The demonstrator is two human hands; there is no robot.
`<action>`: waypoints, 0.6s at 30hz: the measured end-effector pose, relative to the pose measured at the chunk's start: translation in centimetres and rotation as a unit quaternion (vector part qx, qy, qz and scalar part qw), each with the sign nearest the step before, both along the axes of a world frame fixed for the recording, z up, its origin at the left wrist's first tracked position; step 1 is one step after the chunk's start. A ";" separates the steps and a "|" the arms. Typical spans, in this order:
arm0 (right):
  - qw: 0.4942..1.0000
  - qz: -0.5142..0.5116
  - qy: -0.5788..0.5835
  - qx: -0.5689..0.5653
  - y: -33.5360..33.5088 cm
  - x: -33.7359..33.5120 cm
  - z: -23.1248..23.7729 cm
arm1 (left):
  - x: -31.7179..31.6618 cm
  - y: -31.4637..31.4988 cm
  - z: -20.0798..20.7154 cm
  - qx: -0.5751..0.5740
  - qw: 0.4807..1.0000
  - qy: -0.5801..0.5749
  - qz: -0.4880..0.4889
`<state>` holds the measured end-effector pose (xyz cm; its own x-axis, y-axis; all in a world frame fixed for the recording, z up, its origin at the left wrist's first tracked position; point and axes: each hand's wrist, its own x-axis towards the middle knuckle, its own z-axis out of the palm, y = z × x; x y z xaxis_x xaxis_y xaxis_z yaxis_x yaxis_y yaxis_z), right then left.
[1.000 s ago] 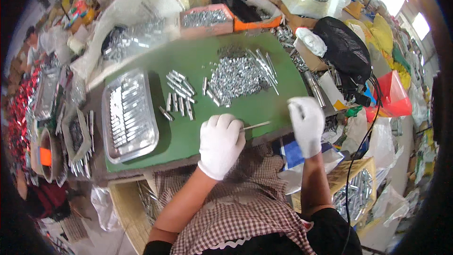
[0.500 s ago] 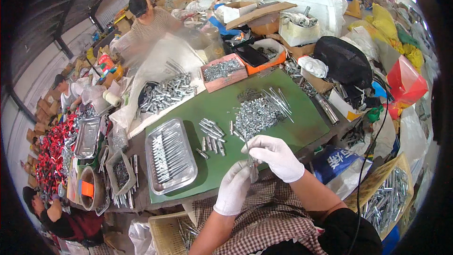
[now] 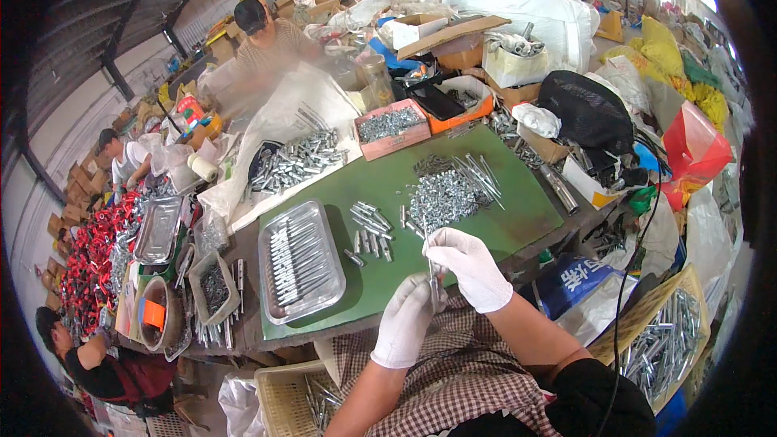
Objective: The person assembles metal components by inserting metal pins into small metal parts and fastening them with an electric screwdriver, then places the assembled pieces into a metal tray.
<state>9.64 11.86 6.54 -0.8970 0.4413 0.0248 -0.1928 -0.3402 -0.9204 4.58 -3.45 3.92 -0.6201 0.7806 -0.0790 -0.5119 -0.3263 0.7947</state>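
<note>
1 slim metal rod (image 3: 432, 267), in the head view, runs roughly from 12 to 6 o'clock near the 5 o'clock edge of the green mat (image 3: 526, 194). White-gloved left hand (image 3: 406, 317) appears closed round its lower part; white-gloved right hand (image 3: 469, 267) pinches it higher. Judged light, stiff, hardly fragile, possibly slippery; mid-shaft suits the hold. From the hands, the metal tray (image 3: 330, 291) lies at 9 o'clock, the pile of small metal pieces (image 3: 445, 198) at 12.

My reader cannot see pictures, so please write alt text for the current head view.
A white-gloved left hand and right hand hold a metal rod at a green worktop, which bears a tray of metal pieces and a heap of small parts.
</note>
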 end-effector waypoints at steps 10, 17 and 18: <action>1.000 -0.016 0.004 -0.015 -0.2 0.5 -0.5 | 0.5 -0.1 -0.3 0.005 1.000 0.005 -0.007; 0.996 0.008 -0.028 0.082 -0.3 0.3 -0.6 | 0.1 -1.3 -1.1 -0.065 0.997 0.046 0.023; 0.996 -0.006 -0.015 0.083 -0.1 0.4 -1.2 | -0.2 -1.6 -0.5 -0.102 0.987 0.118 0.045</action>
<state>10.03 11.72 5.39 -0.8932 0.4438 0.0723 -0.1681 -0.1804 -0.9691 4.33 -5.01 3.40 -0.7059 0.7044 -0.0743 -0.2814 -0.1826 0.9421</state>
